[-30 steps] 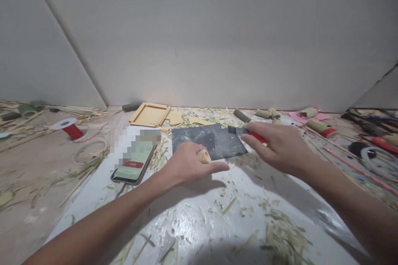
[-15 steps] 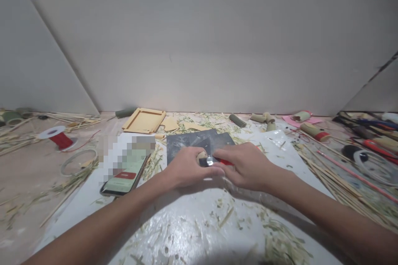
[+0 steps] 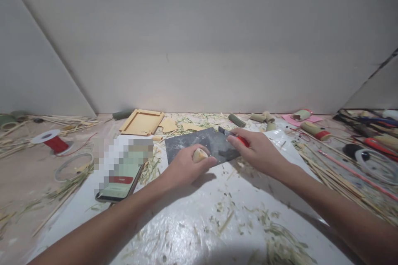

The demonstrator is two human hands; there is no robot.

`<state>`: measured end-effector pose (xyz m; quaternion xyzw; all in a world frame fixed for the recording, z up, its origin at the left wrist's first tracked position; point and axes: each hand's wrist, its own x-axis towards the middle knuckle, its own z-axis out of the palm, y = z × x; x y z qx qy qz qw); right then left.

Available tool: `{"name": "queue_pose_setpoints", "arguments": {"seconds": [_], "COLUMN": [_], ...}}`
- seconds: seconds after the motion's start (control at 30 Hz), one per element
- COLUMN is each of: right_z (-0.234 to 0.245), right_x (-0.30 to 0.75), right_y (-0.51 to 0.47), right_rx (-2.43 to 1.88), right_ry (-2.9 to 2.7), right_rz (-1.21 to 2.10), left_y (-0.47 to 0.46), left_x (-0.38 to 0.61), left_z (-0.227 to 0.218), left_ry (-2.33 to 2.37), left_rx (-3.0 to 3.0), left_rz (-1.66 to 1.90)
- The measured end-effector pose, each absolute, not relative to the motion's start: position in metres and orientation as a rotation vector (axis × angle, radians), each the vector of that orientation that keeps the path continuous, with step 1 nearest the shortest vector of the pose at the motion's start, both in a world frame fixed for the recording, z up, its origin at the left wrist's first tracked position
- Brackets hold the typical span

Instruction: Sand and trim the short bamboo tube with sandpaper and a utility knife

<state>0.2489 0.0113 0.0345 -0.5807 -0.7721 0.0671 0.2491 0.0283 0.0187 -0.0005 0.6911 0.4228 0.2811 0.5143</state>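
Observation:
My left hand [image 3: 186,165] is closed around a short pale piece of bamboo [image 3: 199,155], its cut end showing between thumb and fingers. To the right, my right hand [image 3: 253,147] grips a red-handled utility knife [image 3: 242,140], whose dark blade points up and left. The blade is apart from the bamboo. Under and behind both hands lie dark grey sheets of sandpaper [image 3: 186,143], dusted with pale powder. White plastic sheeting [image 3: 183,219] covers the surface, scattered with green shavings [image 3: 284,240].
A phone [image 3: 120,180] lies left of my left hand. Behind it is a wooden frame [image 3: 142,122]. A red thread spool [image 3: 56,143] stands far left. Bamboo tubes [image 3: 236,120] lie along the wall, and thin sticks [image 3: 329,174] are bunched at right.
My right hand has drawn the knife away from the bamboo, up and to the right. My left hand keeps the bamboo, now with its end in plain sight.

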Motion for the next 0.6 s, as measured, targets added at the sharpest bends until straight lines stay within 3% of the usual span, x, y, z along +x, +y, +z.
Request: {"name": "queue_pose_setpoints", "arguments": {"seconds": [0.23, 0.5, 0.6], "right_z": [0.033, 0.032, 0.032], "right_x": [0.237, 0.225, 0.223], "right_y": [0.003, -0.006, -0.010], "right_rx": [-1.456, -1.344, -1.314], "right_ry": [-2.051, -1.967, -1.963], "right_rz": [0.534, 1.249, 1.379], "left_y": [0.022, 0.022, 0.020], "left_x": [0.027, 0.022, 0.021], "left_z": [-0.005, 0.001, 0.004], "left_ry": [0.523, 0.443, 0.490], "left_rx": [1.026, 1.077, 1.144], "left_rz": [0.747, 0.745, 0.708]}}
